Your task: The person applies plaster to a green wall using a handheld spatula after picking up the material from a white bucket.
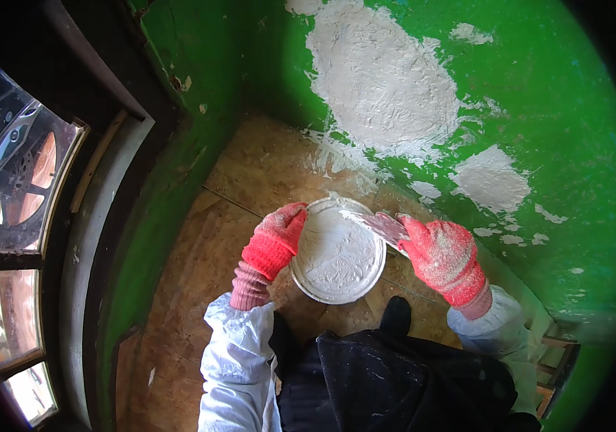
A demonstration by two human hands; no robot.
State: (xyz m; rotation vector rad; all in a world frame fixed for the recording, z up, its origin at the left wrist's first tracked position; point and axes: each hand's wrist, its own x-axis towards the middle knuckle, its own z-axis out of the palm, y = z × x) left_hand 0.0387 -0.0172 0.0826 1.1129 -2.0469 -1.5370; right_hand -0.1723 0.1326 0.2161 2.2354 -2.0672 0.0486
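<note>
My left hand (275,241), in a red knitted glove, grips the left rim of a round white bucket (337,255) filled with white paste. In my right hand (441,259), also red-gloved and dusted white, is a flat putty knife (384,227), its coated blade at the upper right of the bucket's rim. Beyond the bucket, large rough white patches (380,79) cover parts of the green wall (553,93), with a smaller patch (489,180) lower on the right. My fingertips on the knife are partly hidden.
A brown tiled floor (185,273) lies below, with my dark shoe (396,313) under the bucket. On the left are a dark door frame (70,302) and glass panes (2,317), a vehicle wheel showing through the upper one. A small opening (556,360) is at lower right.
</note>
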